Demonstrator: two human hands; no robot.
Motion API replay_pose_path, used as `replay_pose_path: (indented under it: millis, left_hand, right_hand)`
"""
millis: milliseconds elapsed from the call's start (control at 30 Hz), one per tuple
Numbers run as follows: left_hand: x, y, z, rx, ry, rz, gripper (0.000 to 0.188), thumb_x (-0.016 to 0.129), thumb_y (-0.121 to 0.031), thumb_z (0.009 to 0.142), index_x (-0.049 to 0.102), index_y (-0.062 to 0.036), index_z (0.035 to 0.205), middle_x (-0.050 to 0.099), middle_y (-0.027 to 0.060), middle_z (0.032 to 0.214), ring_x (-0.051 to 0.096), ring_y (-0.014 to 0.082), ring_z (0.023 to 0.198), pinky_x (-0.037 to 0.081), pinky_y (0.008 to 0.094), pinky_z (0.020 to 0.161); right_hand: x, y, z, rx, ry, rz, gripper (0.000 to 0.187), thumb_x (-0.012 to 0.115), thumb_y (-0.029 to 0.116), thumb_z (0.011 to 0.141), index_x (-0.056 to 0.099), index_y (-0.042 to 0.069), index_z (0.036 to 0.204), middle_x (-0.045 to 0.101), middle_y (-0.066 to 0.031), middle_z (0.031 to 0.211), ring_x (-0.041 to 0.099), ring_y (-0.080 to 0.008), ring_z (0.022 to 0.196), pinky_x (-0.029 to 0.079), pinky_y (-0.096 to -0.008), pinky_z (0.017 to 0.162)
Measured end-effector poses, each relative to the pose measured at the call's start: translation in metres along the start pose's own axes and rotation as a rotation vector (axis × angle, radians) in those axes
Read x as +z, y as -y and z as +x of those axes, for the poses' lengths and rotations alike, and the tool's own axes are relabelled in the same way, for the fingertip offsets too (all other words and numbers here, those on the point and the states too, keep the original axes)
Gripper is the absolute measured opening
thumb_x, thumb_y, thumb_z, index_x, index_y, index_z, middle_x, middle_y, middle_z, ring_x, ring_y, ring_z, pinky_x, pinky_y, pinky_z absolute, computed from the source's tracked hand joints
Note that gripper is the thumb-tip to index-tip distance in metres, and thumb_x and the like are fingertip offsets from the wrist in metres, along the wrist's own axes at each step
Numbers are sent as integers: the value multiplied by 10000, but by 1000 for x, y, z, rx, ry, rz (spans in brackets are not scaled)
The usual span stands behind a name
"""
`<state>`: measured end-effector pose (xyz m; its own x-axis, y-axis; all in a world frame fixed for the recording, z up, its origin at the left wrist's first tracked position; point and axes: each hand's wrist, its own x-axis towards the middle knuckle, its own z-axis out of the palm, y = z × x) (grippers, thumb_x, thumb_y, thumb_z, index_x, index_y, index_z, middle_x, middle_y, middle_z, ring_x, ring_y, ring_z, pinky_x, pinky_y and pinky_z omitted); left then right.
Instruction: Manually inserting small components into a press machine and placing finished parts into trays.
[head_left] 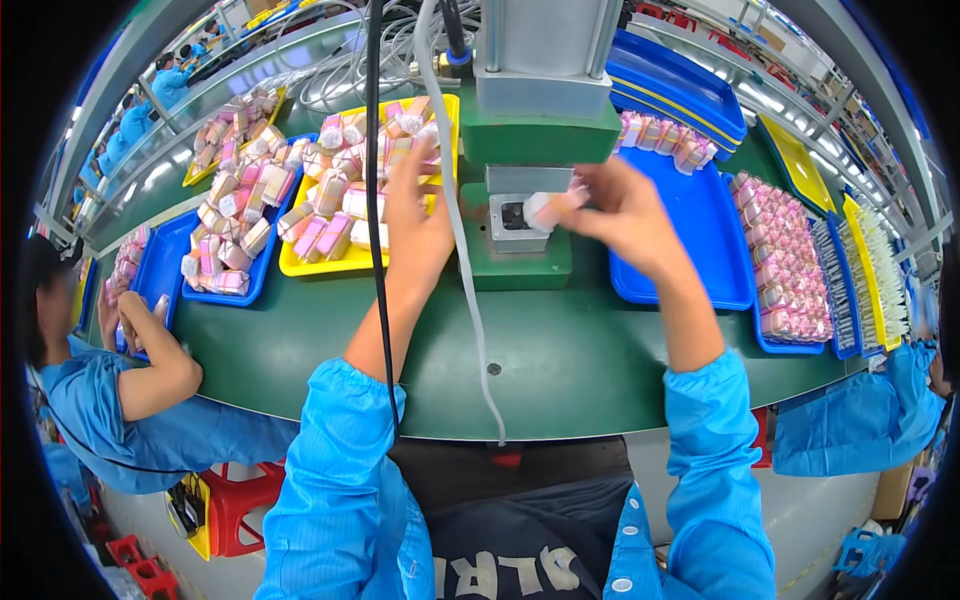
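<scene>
My right hand (628, 212) pinches a small white-and-pink taped block (552, 208) between thumb and fingers. The block is tilted at the right side of a metal die (518, 222) with a dark recess, and a slight blur hides whether it touches. Over that die stands the green head (540, 135) of a bench press. My left hand (415, 220), somewhat blurred, has its fingers stretched out at the right edge of a yellow tray (310, 268). Similar taped blocks (335, 190) lie heaped in that tray. I see nothing held in the left hand.
A blue tray (685, 265) lies right of the press, with blocks (665, 138) at its far end. Another blue tray (790, 260) holds dense rows of blocks. A black cable (374, 200) and a grey hose (462, 250) hang before the bench. A co-worker (120, 390) sits left.
</scene>
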<state>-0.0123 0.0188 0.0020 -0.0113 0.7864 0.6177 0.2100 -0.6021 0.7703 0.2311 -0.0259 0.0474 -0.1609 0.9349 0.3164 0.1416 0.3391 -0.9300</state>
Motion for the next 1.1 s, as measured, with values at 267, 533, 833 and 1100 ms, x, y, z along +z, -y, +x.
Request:
replay_pose_path:
  millis: [267, 533, 833, 1100]
  left_hand:
    - [12, -22, -9, -161, 388, -228, 351, 677, -150, 911, 642, -29, 1239, 616, 76, 1178, 577, 186, 1082, 455, 333, 931]
    - [16, -21, -10, 32, 298, 47, 350, 759, -216, 834, 709, -31, 1127, 650, 120, 1110, 589, 240, 1055, 445, 350, 933]
    - [8, -24, -11, -54, 339, 87, 360, 778, -238, 796, 731, -48, 1098, 625, 147, 1227, 550, 286, 1188, 392, 415, 1041]
    - [5, -27, -8, -111, 371, 27, 331, 780, -230, 780, 751, -56, 1060, 621, 134, 1230, 545, 274, 1191, 390, 408, 1034]
  right_hand:
    - [37, 4, -1, 57, 4, -85, 490, 777, 89, 788, 625, 23, 1250, 672, -123, 1165, 608, -201, 1083, 483, -359, 931]
    - [36, -2, -2, -54, -49, -363, 475, 780, 170, 796, 642, 48, 1233, 654, -161, 1153, 627, -306, 1030, 488, -389, 911]
    - [37, -10, -12, -108, 18, -408, 470, 767, 201, 813, 632, 64, 1241, 583, -181, 1303, 546, -365, 1204, 449, -437, 1016]
    - [37, -28, -13, -232, 32, -402, 457, 769, 221, 797, 640, 78, 1212, 566, -174, 1316, 541, -369, 1189, 421, -457, 1022]
